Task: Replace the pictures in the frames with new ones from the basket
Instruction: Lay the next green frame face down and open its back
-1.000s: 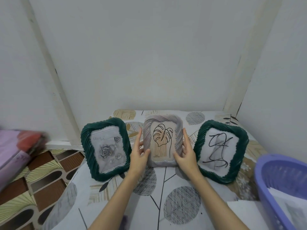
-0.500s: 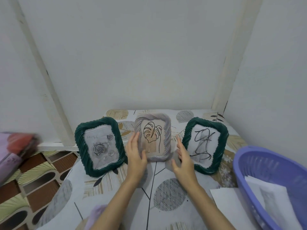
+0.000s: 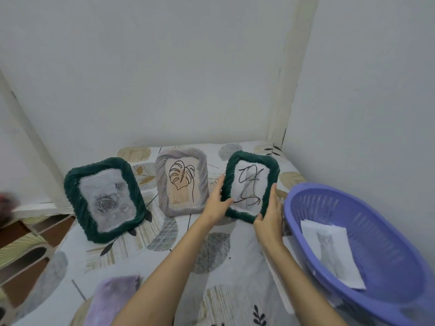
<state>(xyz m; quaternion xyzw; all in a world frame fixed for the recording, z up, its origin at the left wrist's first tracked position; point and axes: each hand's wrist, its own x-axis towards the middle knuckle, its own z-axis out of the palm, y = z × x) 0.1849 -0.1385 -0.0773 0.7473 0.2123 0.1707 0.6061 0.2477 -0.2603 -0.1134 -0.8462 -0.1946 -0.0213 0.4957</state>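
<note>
Both hands have left the grey ribbed frame with the leaf line drawing (image 3: 182,181) in the middle and shifted rightward to the dark green ribbed frame with the black scribble drawing (image 3: 251,186). The left hand (image 3: 215,203) grips this frame's left edge, thumb curled over the front and fingers behind, hidden by the frame. The right hand (image 3: 268,215) holds the lower right edge, thumb lying up along the front rim; its other fingers are out of sight behind. Whether the frame's foot touches the patterned cloth-covered surface (image 3: 211,252) cannot be told, since the hands and the frame's lower corner cover that spot.

That grey frame stands free now, upright and leaning back. Further left stands a second dark green ribbed frame holding a faded grey rose picture (image 3: 105,198), also tilted back; its picture is washed out and hard to read.

Just right of the held frame sits the lilac slotted plastic basket (image 3: 367,250), cut off by the lower right corner. Inside lies a white sheet printed with a pale cat (image 3: 333,250), its lower end partly hidden by the basket wall. A blurred lilac fabric patch (image 3: 113,300) shows at the bottom edge, and a blurred reddish object (image 3: 7,205) is cut off at the left.
</note>
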